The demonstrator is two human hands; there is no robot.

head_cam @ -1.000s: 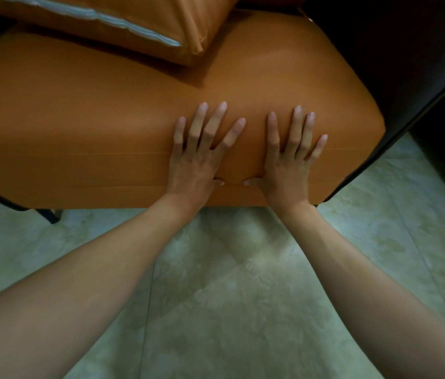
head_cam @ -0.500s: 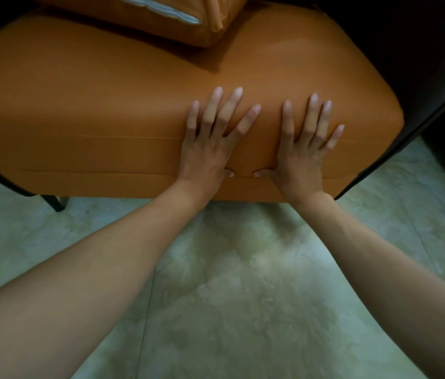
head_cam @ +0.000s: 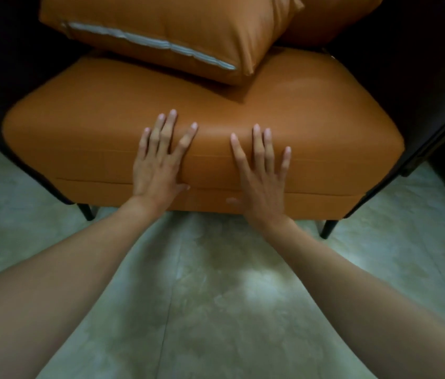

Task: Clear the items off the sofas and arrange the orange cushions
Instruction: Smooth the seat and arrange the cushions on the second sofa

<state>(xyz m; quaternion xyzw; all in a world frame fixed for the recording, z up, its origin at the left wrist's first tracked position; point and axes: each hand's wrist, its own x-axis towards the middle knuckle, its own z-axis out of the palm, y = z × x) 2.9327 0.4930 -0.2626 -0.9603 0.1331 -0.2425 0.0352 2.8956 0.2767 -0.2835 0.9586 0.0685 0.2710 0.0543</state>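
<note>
A thick orange seat cushion (head_cam: 84, 138) fills the dark sofa frame in front of me. My left hand (head_cam: 161, 162) and my right hand (head_cam: 262, 173) lie flat on its front edge, fingers spread, palms pressed against the front face, holding nothing. An orange throw pillow (head_cam: 177, 26) with a white zipper strip leans at the back of the seat. A second orange cushion (head_cam: 333, 17) shows behind it at the upper right.
The dark sofa frame (head_cam: 434, 113) wraps both sides, with thin black legs (head_cam: 328, 228) on a pale marbled tile floor (head_cam: 215, 310) that stretches toward me.
The view has tilted up and shifted left, so more of the pillow and the sofa's left side shows. My hands have spread slightly farther apart on the cushion's front edge.
</note>
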